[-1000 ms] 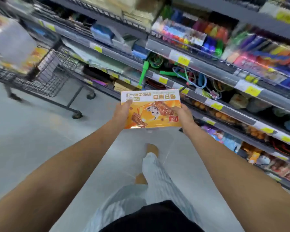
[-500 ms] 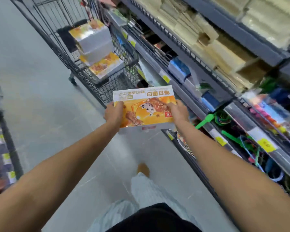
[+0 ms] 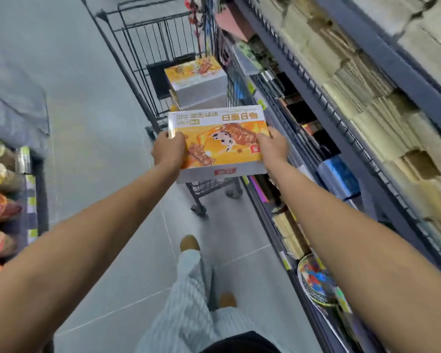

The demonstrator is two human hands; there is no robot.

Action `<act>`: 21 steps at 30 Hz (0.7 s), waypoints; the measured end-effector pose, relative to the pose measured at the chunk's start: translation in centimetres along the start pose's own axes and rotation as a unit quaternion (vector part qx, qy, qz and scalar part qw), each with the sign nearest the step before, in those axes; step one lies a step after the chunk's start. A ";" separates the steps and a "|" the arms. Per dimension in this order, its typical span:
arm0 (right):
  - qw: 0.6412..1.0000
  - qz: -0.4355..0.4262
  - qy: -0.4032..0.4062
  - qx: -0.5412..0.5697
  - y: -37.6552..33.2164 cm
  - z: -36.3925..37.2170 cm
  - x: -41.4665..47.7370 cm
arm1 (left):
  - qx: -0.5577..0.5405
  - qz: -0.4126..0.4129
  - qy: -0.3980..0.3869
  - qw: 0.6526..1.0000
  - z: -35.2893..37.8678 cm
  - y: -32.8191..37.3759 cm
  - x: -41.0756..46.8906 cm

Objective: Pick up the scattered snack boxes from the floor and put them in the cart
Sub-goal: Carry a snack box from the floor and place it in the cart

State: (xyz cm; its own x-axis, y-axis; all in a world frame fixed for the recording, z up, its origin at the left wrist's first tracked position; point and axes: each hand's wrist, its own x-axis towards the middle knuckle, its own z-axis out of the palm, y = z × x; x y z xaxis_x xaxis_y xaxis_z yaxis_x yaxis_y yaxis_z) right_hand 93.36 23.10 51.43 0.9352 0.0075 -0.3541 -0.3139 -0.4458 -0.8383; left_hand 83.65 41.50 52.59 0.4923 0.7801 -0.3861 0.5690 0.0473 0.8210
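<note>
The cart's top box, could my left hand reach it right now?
Probably not yet: the left hand grips the held box with the right hand, and the top box lies beyond it. The cart is open on top, so little else blocks.

Snack box (image 3: 222,143) covers the near end of the cart (image 3: 148,42) basket. What lies beneath the top box (image 3: 196,80) of the stack at the cart's far end is partly masked, count not determinable. Fingers of left hand (image 3: 168,151) and right hand (image 3: 271,149) go beneath the snack box, out of sight. Lid print is smeared, unreadable. Goods on right shelving (image 3: 367,138) are blurred. Goods on left rack (image 3: 8,200) are blurred and cut by the left edge. Left forearm (image 3: 82,245) and right forearm (image 3: 354,250) run off the frame
</note>
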 end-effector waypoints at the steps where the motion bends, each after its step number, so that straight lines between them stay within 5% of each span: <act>1: 1.000 -0.004 0.001 -0.007 -0.6 1.0 1.3 | -0.002 -0.004 -0.001 1.000 0.1 0.5 1.3; 14: 0.997 0.039 -0.029 -0.066 -8.1 10.7 14.0 | 0.013 -0.073 -0.025 0.997 3.8 4.1 18.1; 21: 0.988 0.081 -0.077 -0.103 -8.2 14.3 20.7 | -0.087 -0.203 -0.075 0.972 9.4 1.0 26.8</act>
State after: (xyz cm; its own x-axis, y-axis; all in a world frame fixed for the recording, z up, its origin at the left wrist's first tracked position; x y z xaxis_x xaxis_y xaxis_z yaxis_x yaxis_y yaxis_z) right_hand 112.92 39.74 45.03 0.8344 0.0505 -0.5488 -0.4019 -0.6257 -0.6686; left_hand 103.64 56.55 39.14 0.3490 0.5756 -0.7395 0.6234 0.4466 0.6418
